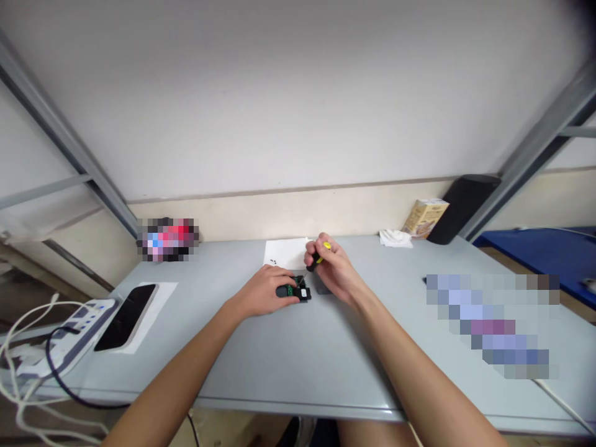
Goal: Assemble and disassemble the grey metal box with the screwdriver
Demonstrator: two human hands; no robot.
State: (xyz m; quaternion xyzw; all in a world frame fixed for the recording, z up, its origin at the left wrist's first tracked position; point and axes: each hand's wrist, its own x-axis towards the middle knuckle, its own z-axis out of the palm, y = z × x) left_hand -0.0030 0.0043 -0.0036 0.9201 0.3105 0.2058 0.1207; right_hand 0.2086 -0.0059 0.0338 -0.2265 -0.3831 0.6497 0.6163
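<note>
My left hand (263,290) rests on the grey table (298,360) and grips a small black device (294,291) with a green circuit board showing inside it. My right hand (331,266) is closed round a small screwdriver (320,256) with a yellow and black handle, held tilted, its tip pointing down at the device. Just behind both hands lies a white sheet of paper (285,253) with a few tiny dark parts on it.
A black phone (126,315) lies on white paper at the left, beside a white power strip (69,332) with cables. At the back right are a crumpled tissue (395,238), a small carton (424,217) and a black cylinder (465,205).
</note>
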